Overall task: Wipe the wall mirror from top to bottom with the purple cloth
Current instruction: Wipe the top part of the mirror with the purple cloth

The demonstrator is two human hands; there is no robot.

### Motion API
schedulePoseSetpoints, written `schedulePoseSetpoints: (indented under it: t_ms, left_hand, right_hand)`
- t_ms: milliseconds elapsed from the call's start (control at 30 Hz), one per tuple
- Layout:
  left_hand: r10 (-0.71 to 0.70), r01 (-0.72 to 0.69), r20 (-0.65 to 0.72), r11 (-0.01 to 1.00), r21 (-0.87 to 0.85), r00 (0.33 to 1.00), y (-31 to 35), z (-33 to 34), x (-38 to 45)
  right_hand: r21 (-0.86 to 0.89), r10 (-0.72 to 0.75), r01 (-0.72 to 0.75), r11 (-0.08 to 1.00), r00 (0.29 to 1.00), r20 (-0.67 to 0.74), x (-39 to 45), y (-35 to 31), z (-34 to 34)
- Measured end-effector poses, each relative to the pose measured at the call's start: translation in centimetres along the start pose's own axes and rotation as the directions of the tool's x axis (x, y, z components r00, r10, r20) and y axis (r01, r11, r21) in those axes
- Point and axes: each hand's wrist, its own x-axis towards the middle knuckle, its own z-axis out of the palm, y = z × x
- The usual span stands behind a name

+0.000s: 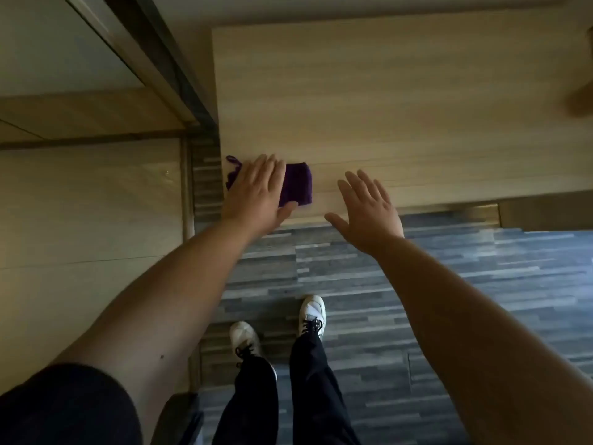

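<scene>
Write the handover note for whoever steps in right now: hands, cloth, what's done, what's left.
Left hand: open, fingers straight, lying flat on the purple cloth.
Right hand: open, fingers spread, holding nothing, beside the cloth at the table's near edge.
Cloth: folded, lying on the wooden table near its left front corner.
Mirror: framed panel at upper left looks like it; cannot be sure.
Done: cloth reached, not yet picked up.
Left: pick up the cloth, wipe the mirror top to bottom.
</scene>
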Motion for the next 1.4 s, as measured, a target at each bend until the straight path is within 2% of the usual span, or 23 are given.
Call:
schedulePoseSetpoints:
  t_ms: [100,200,267,333,533,667,867,1067,1233,1400]
  left_hand:
    - [0.039,-0.039,0.013,0.999,-0.008,0.999,-0.1,1.5,0.5]
    - [0.069,-0.071,-0.083,0.997,-0.028,0.994,-0.3,3.2,0.2]
    - [0.097,-0.096,-0.18,0.995,0.013,0.979,-0.8,3.9,0.4]
    - [0.117,-0.106,-0.215,0.992,0.062,0.97,-1.3,3.9,0.8]
    - [0.2,-0.179,-0.203,0.977,0.115,0.959,-2.0,3.1,0.7]
    - [0.134,-0.127,-0.17,0.99,0.053,0.976,-2.9,0.4,-1.3]
    - [0.038,-0.014,-0.295,0.996,0.083,0.955,-6.9,-8.1,-5.7]
    - [-0.056,0.154,-0.503,0.976,0.156,0.863,-12.9,-19.8,-12.9]
    - [-0.107,0.295,-0.608,0.93,0.219,0.787,-18.5,-31.3,-20.3]
    - [-0.138,0.417,-0.695,0.874,0.249,0.705,-23.6,-42.4,-27.1]
  right_hand:
    - [-0.026,-0.002,0.002,1.0,1.0,-0.002,0.8,0.5,0.7]
    - [-0.013,-0.024,0.024,1.0,1.0,0.0,1.2,0.4,1.3]
    - [-0.02,-0.028,0.028,0.999,1.0,-0.007,1.4,0.5,1.3]
    - [-0.016,-0.014,0.014,1.0,1.0,-0.02,1.7,0.5,1.3]
    - [-0.017,0.01,-0.01,1.0,0.999,-0.046,2.1,0.1,0.6]
    - [-0.027,-0.01,0.009,1.0,0.999,-0.049,1.7,-1.9,-1.3]
    - [-0.061,-0.134,0.128,0.99,0.985,-0.111,0.9,-8.8,-8.6]
    - [-0.116,-0.31,0.294,0.949,0.936,-0.167,-1.4,-18.4,-18.1]
    - [-0.185,-0.442,0.405,0.895,0.858,-0.26,-4.1,-27.4,-27.5]
    - [-0.314,-0.514,0.412,0.855,0.749,-0.417,-5.8,-36.4,-37.2]
